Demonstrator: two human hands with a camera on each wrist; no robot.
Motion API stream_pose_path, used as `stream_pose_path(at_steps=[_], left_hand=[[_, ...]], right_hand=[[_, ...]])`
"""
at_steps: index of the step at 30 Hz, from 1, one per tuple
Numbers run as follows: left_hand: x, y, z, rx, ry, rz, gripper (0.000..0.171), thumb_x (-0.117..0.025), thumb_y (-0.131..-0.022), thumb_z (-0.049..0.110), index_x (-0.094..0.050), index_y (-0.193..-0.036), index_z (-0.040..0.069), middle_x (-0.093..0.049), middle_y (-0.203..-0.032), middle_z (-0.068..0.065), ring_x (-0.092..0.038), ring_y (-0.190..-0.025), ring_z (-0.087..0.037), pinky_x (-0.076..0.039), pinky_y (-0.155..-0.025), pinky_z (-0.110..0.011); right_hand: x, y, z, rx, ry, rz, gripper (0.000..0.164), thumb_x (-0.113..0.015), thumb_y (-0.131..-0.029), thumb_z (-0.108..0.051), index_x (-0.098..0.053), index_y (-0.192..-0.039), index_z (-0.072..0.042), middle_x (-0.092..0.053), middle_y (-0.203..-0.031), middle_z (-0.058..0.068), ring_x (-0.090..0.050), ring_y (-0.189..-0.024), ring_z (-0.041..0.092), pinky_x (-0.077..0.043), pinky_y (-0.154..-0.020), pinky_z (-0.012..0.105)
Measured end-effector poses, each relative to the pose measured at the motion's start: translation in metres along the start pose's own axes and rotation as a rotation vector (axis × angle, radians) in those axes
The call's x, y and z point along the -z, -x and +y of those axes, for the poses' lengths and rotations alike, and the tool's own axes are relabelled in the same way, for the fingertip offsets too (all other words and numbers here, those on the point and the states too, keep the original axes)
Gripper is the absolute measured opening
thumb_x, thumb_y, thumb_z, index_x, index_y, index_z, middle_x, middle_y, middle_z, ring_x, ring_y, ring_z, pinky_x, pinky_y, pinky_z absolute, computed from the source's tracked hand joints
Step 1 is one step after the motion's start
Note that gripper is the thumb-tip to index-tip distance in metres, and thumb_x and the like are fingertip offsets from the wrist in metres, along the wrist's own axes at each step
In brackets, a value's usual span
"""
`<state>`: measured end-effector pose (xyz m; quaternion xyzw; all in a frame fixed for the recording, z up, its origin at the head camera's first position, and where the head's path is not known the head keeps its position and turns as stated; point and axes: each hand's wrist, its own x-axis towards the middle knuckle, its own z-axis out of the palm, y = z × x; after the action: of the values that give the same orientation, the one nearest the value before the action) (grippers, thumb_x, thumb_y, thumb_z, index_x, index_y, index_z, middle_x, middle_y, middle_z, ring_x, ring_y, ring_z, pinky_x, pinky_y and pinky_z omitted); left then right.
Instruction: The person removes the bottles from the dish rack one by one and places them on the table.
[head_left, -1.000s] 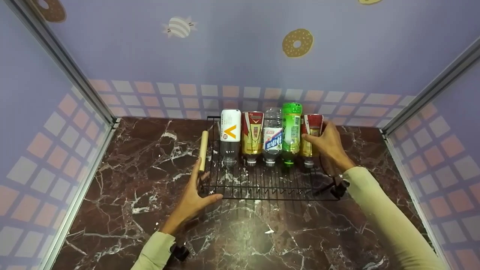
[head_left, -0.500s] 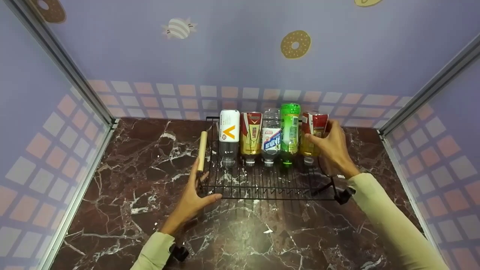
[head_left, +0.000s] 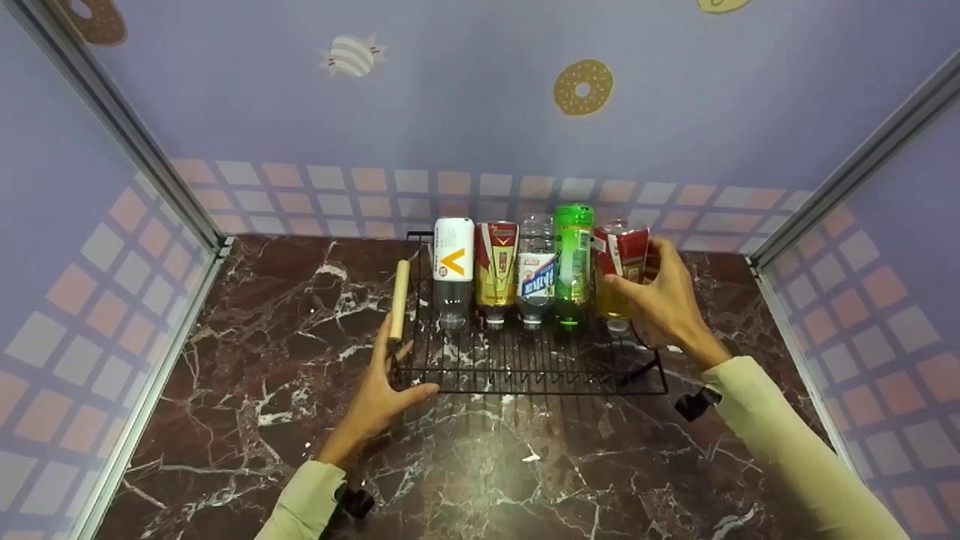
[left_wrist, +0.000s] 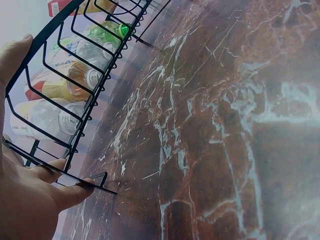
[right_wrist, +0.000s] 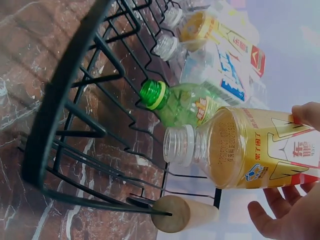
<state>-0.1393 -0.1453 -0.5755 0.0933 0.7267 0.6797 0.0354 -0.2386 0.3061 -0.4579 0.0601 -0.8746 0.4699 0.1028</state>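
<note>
The marbled tabletop (head_left: 247, 360) is supporting the wire rack (head_left: 517, 371), which is keeping four bottles (head_left: 496, 262) lined up, necks toward the person. The left hand (head_left: 375, 397) is gripping its near left corner, presumably steadying it; the right hand (head_left: 667, 296) is grasping the red-and-yellow bottle (head_left: 621, 259) at the row's right end, apparently controlling its tilt.

5 bottles (head_left: 537, 277), 1 rack (head_left: 540, 392), 2 hands (head_left: 373, 399)
</note>
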Motion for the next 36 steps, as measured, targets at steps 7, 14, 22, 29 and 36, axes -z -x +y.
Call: stream_pose_path(at_steps=[7,14,22,29,36], left_hand=[[0.002,-0.002,-0.002,-0.027,0.012,-0.012,0.139,-0.098,-0.083,0.012,0.002,-0.179,0.023,0.007,-0.181,-0.028,-0.033,-0.160,-0.050,-0.034,-0.127,-0.066],[0.003,-0.001,-0.002,-0.027,0.029,-0.025,0.141,-0.100,-0.082,0.016,0.003,-0.178,0.020,0.010,-0.181,-0.029,-0.032,-0.160,-0.050,-0.029,-0.129,-0.067],[0.005,-0.001,-0.001,-0.043,0.030,-0.042,0.140,-0.098,-0.083,0.012,0.005,-0.178,0.016,0.012,-0.181,-0.027,-0.032,-0.161,-0.050,-0.034,-0.126,-0.067],[0.006,-0.002,-0.002,-0.070,0.048,-0.049,0.138,-0.097,-0.083,0.008,0.004,-0.178,0.013,0.013,-0.182,-0.024,-0.030,-0.161,-0.052,-0.037,-0.124,-0.067],[0.006,-0.003,-0.002,-0.078,0.066,-0.048,0.137,-0.098,-0.082,0.007,0.001,-0.177,0.011,0.012,-0.182,-0.025,-0.029,-0.161,-0.053,-0.044,-0.116,-0.070]], right_hand=[[0.002,0.010,-0.010,0.019,0.019,-0.029,0.083,-0.089,-0.093,-0.011,-0.041,-0.157,0.009,-0.059,-0.144,0.029,-0.062,-0.128,0.043,-0.057,-0.109,0.059],[0.000,0.020,-0.020,0.050,-0.035,-0.062,0.083,-0.092,-0.091,-0.011,-0.043,-0.156,0.006,-0.060,-0.146,0.027,-0.062,-0.132,0.044,-0.055,-0.113,0.062],[-0.003,0.033,-0.030,0.066,-0.044,-0.094,0.086,-0.092,-0.090,-0.009,-0.044,-0.161,-0.001,-0.061,-0.151,0.024,-0.062,-0.134,0.045,-0.051,-0.116,0.064],[-0.005,0.041,-0.034,0.138,-0.021,-0.112,0.084,-0.094,-0.089,-0.011,-0.048,-0.158,-0.002,-0.064,-0.148,0.023,-0.063,-0.134,0.042,-0.051,-0.116,0.064],[-0.012,0.045,-0.036,0.241,0.003,-0.118,0.085,-0.095,-0.085,-0.005,-0.050,-0.158,0.001,-0.066,-0.143,0.022,-0.068,-0.127,0.038,-0.059,-0.108,0.056]])
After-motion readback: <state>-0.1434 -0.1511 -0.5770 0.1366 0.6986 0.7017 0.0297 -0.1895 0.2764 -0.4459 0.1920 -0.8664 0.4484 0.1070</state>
